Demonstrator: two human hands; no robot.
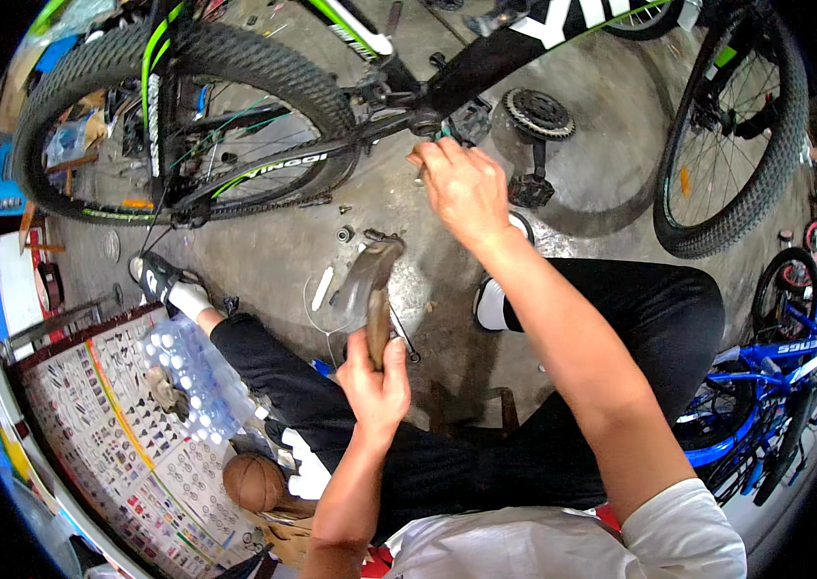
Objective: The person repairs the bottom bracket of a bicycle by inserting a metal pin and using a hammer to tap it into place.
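Fingers of the left hand (375, 372) wrapped fully round the wooden handle of a hammer (367, 282), head raised and tilted up toward the bicycle; grip closed, nothing else held.

Fingers of the right hand (464, 188) curled shut about a small tool with a greenish tip (445, 138), too much covered to tell its kind; tip pressed at the bottom bracket (425, 123) of the black and green bicycle frame (486, 58), just below where the frame tubes meet.

Item: crank with chainring and pedal (536, 130), lying on the concrete floor (601, 96) just beside the bracket, apart from the frame; judged already taken off.

Item: small nut-like parts (345, 234) and a pale strip (322, 288) loose on the floor between hammer and rear wheel (187, 106).

Item: second wheel (732, 135) at right, on the bicycle.

Item: blue bicycle (765, 376) at far right; printed chart (129, 425) and clear plastic tray (191, 372) at lower left.

Progress, as a judgement: crank side stripped, bracket work in hand, tool set and hammer poised but not touching it; whatever sits in the bracket shell not yet out; refitting all to come.
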